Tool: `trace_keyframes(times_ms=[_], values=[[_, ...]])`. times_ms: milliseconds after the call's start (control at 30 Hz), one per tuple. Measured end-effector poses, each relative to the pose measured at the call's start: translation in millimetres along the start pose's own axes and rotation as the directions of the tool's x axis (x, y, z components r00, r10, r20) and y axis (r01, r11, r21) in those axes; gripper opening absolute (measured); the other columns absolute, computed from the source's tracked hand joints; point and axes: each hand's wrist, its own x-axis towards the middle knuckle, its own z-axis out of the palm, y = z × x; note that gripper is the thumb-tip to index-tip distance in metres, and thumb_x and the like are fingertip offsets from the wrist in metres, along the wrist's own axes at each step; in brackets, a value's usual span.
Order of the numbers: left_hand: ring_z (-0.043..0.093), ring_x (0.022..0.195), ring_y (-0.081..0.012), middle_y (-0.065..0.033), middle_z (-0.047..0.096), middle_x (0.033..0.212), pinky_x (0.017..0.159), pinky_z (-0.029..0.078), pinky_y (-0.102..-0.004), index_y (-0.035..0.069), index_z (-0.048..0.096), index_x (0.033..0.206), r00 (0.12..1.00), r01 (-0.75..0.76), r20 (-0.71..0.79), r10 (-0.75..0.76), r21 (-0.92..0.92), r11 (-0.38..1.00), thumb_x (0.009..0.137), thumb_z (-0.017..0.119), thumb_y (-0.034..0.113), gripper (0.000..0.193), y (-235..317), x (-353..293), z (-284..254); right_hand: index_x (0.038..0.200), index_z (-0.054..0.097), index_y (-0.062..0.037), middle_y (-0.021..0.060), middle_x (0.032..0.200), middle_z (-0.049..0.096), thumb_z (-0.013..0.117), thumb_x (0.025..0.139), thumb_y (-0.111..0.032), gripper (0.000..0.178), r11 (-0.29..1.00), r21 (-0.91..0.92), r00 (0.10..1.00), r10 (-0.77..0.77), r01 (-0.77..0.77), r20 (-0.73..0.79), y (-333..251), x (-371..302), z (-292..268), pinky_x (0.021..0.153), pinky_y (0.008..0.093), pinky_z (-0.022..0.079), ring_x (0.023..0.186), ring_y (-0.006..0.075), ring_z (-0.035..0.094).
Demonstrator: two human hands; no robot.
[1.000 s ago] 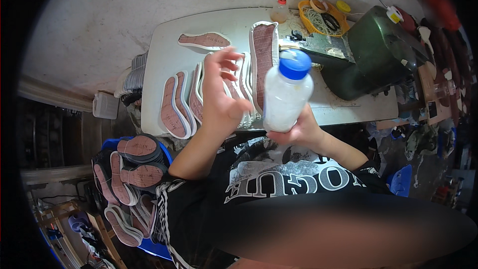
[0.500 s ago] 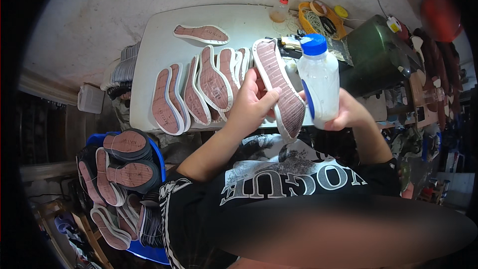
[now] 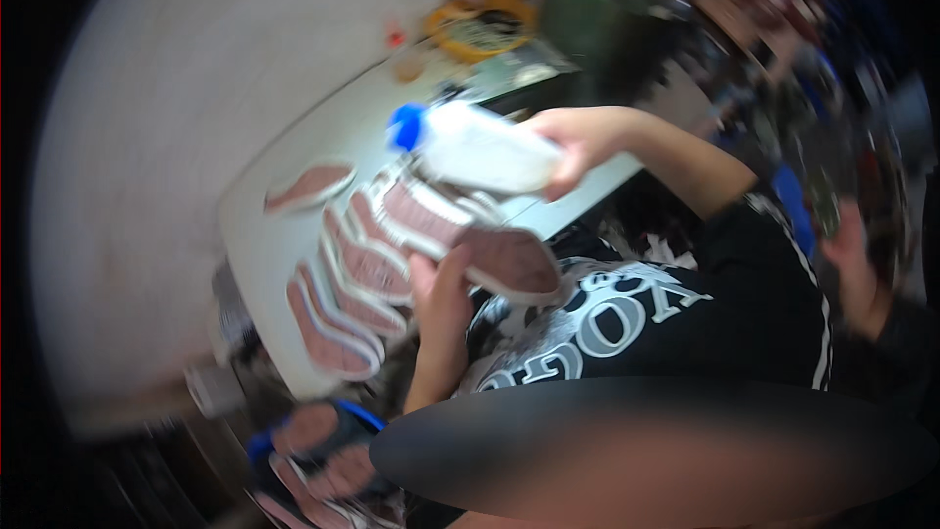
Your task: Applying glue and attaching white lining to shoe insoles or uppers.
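Note:
My left hand [image 3: 443,299] is closed on a shoe sole [image 3: 509,260] with a reddish-brown inner face and a pale rim, tilted in front of my shirt. In my right hand [image 3: 563,152], a white translucent plastic bottle [image 3: 485,149] with a blue cap lies nearly sideways above the sole, its cap toward the left. Its base end is in my fingers. Behind and left of my left hand, several similar soles [image 3: 367,269] with white stitched rims lean in a row on the pale table [image 3: 257,235]. A single sole [image 3: 308,186] lies apart at the left. Motion blurs the picture.
At the table's far side stand a small bottle [image 3: 406,64] with a red tip and a yellow basket [image 3: 529,15] of cord. A dark green box [image 3: 597,10] is behind. A blue tub [image 3: 367,415] of soles sits lower left. Another person's hand [image 3: 852,255] shows at right.
The view has swung round, tilting the table. The bottle has gone from upright to nearly sideways, cap leftward. The sole has tipped over toward flat. Both stay in my hands.

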Motion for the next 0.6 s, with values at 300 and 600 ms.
trace_keyframes(times_ms=[300, 600], values=[[0.052, 0.112, -0.0236, -0.0171, 0.049, 0.124, 0.097, 0.041, -0.0345, -0.007, 0.034, 0.134, 0.996, -0.057, 0.073, 0.057, 0.004, 0.998, 0.083, 0.053, 0.009, 0.057, 5.8, -8.0, 28.3, 0.116, 0.055, -0.0007, 0.0078, 0.104, 0.062, 0.079, 0.071, -0.015, 0.053, 0.959, 0.075, 0.956, -0.263, 0.274, -0.132, 36.0, -19.1, 28.5, 0.086, 0.0294, 0.045, 0.099, 0.0148, 0.056], [0.056, 0.094, -0.0148, -0.0092, 0.055, 0.103, 0.083, 0.047, -0.0287, -0.001, 0.045, 0.119, 0.994, -0.032, 0.103, 0.030, 0.014, 0.999, 0.083, 0.054, 0.009, 0.039, 4.6, 3.6, 34.5, 0.119, 0.054, -0.0002, 0.0094, 0.106, 0.062, 0.078, 0.074, -0.019, 0.055, 0.933, 0.033, 0.911, -0.343, 0.359, -0.227, 40.0, -50.4, 46.0, 0.087, 0.0298, 0.045, 0.100, 0.0165, 0.057]])
